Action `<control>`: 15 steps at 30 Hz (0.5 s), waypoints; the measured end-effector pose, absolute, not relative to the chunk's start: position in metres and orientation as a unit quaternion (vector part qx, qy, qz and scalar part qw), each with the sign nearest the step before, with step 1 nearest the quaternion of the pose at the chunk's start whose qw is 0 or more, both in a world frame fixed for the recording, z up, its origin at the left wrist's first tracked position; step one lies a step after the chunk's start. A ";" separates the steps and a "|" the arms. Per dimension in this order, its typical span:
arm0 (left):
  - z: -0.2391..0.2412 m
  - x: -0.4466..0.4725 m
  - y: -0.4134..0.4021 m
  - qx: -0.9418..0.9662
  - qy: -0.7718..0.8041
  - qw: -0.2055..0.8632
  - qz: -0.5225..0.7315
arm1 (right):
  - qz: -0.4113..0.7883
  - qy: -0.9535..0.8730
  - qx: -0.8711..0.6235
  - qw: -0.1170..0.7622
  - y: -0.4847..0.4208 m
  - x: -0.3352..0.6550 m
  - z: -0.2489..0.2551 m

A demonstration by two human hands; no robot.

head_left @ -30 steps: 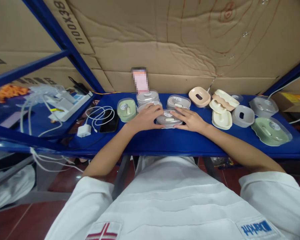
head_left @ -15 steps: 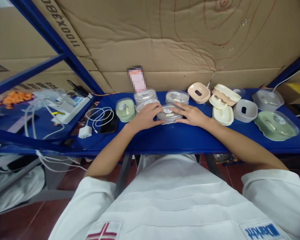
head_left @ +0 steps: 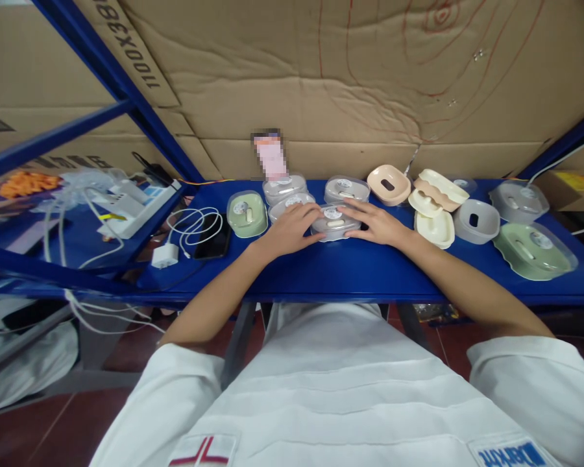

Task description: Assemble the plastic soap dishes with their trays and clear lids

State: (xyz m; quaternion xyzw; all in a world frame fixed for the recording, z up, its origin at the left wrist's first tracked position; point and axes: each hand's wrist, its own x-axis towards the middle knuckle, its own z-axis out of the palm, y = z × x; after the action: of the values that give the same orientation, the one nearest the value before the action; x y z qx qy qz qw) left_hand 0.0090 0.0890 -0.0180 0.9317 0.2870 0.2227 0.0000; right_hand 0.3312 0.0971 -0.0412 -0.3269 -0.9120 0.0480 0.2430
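A grey oval soap box (head_left: 334,222) with a clear lid, a pale bar-shaped piece and a round sticker lies on the blue shelf in front of me. My left hand (head_left: 294,228) curls around its left end, fingertips on the lid edge and thumb low at the front. Around the right end is my right hand (head_left: 376,222), its fingers on the lid and side. Both hands partly cover the box. Two more clear-lidded boxes (head_left: 285,188) (head_left: 291,202) stand behind my left hand, and another (head_left: 346,189) directly behind the held one.
A green lidded box (head_left: 247,214) stands left, beside a black phone (head_left: 213,237) and white charger (head_left: 165,255). To the right are a peach tray (head_left: 388,184), cream parts (head_left: 435,227), a grey base (head_left: 477,222) and a large green box (head_left: 535,251). A cardboard wall (head_left: 253,97) rises behind.
The view has shifted slightly. Both hands stay at the ends of the grey soap box, with only small finger shifts; the other boxes stay in place.
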 end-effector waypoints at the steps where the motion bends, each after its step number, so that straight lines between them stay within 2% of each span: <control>1: -0.018 0.009 0.089 0.932 0.287 0.005 0.224 | 0.047 -0.913 -0.328 0.239 0.098 0.331 -0.041; 15: -0.022 0.012 0.090 0.928 0.304 0.000 0.216 | 0.039 -0.911 -0.346 0.219 0.099 0.338 -0.050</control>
State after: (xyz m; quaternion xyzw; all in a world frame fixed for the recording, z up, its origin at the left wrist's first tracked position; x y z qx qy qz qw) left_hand 0.0124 0.0899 -0.0216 0.9279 0.3038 0.2160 0.0001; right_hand 0.3378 0.0990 -0.0497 -0.3460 -0.9114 0.0394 0.2193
